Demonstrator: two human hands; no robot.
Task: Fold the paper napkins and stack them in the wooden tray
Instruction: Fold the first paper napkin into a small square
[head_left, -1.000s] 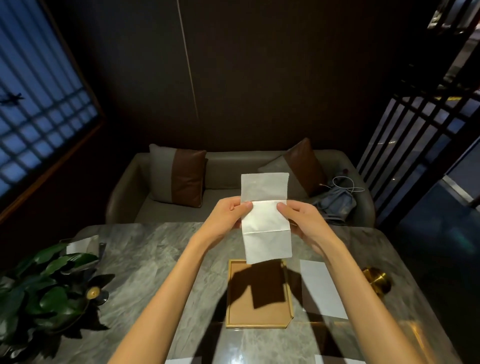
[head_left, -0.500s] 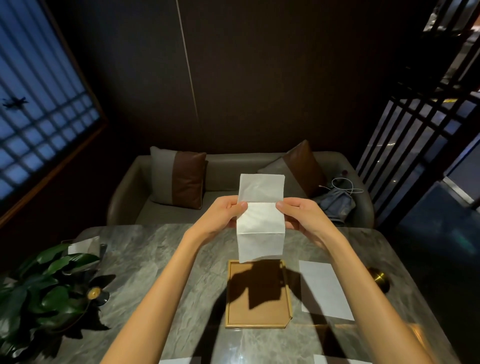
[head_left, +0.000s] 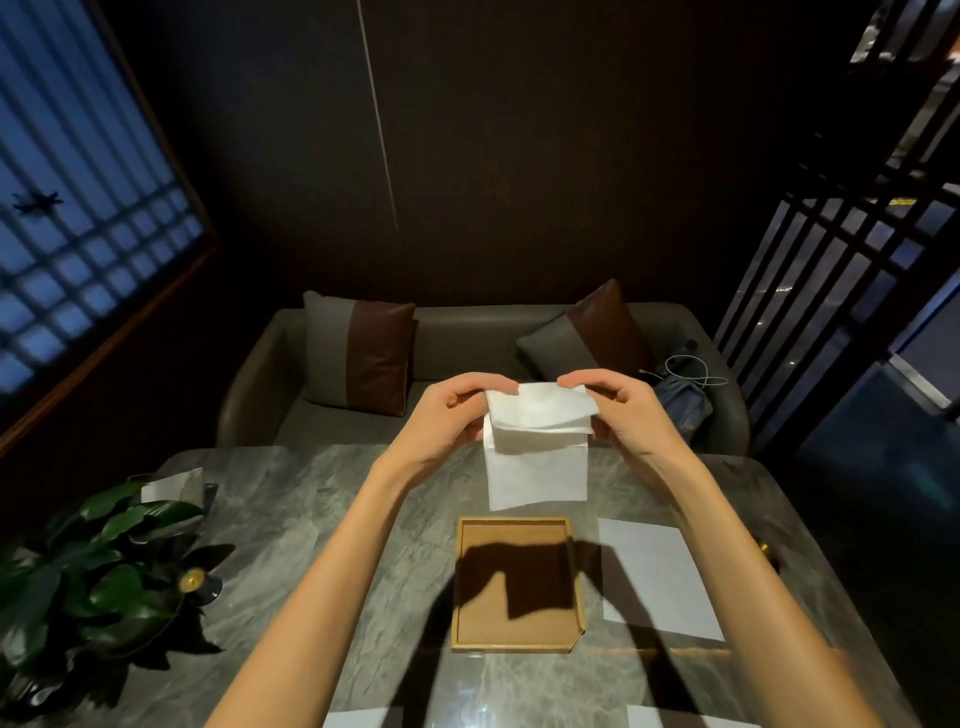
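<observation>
I hold a white paper napkin (head_left: 537, 467) in the air above the far side of the table. My left hand (head_left: 452, 415) pinches its upper left edge and my right hand (head_left: 621, 410) pinches its upper right edge. The top flap is bent over toward me, and the lower part hangs straight down. Below it the wooden tray (head_left: 517, 647) lies on the grey marble table (head_left: 311, 519), with only the shadow of the napkin and hands inside. Another flat white napkin (head_left: 657, 577) lies right of the tray.
A potted green plant (head_left: 88, 566) stands at the table's left edge. Corners of two more white sheets, one (head_left: 353, 719) and another (head_left: 654, 719), show at the near edge. A small brass object (head_left: 766, 551) sits at the right. Behind the table is a sofa (head_left: 467, 374) with cushions.
The napkin's top section, upright before, has been folded down toward me. Both hands have moved up to the top edge, and the hanging part is shorter.
</observation>
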